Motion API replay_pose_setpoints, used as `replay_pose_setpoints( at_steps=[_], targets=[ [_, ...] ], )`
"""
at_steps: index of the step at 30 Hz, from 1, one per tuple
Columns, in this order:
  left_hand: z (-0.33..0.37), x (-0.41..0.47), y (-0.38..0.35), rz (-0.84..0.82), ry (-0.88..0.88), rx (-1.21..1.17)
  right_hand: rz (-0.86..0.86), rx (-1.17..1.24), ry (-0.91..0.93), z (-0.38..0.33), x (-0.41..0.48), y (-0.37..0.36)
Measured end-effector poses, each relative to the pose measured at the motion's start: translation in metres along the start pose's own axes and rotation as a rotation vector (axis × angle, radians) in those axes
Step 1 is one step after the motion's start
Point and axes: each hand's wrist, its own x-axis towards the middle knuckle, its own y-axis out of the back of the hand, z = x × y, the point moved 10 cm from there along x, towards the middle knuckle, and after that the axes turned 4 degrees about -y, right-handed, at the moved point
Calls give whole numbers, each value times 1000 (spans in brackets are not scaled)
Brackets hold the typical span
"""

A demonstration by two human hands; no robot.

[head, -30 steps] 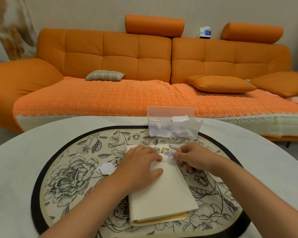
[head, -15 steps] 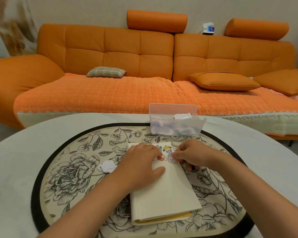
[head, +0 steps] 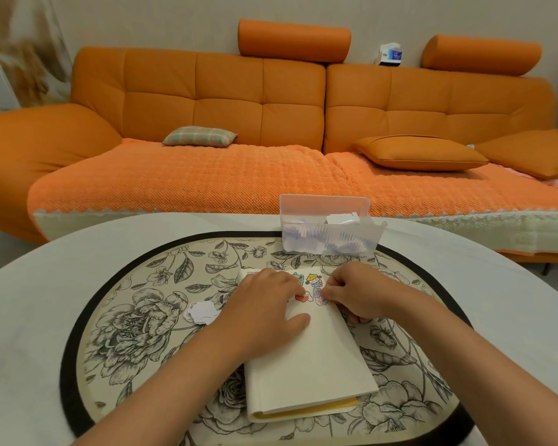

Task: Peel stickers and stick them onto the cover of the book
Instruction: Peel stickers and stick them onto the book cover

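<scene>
Cream hardback book (head: 319,358) lies closed on the grey round bench (head: 29,310). Our left hand (head: 264,313), flat with straight fingers, pins its cover; our right hand (head: 355,292) pinches a small blue-and-pink cartoon sticker (head: 318,300) at the cover's far right. We would land one edge, then smooth outward against bubbles.

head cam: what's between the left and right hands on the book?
Cartoon stickers on the book cover lie between left hand and right hand; shown in the head view.
</scene>
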Motion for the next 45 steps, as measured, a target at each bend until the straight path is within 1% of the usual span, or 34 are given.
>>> replay_pose_setpoints(
  at_steps=[7, 17, 24, 28, 31, 35, 38, 42, 45],
  targets=[
    [0, 0, -1, -6, 7, 4, 4, -21, 18, -2, 1, -1],
    [0, 0, -2, -22, 16, 22, 93, -113, 42, -5, 5, 4],
    [8, 0, -5, -75, -12, 127, 276, -96, 86, -3, -3, 14],
    [10, 1, -6, -97, -9, 149, 372, -39, 111, 2, -11, 18],
    [11, 1, -8, -116, -1, 164, 392, 15, 126, 8, -18, 20],
    [13, 2, -18, -206, 6, 225, 387, -67, 222, 5, -31, 12],
    [13, 5, -23, -240, 26, 235, 401, -123, 268, 4, -39, 8],
    [11, 8, -25, -238, 45, 237, 393, -244, 339, 0, -47, 0],
    [13, 9, -24, -207, 41, 284, 388, -300, 361, -1, -49, -7]
  ],
)
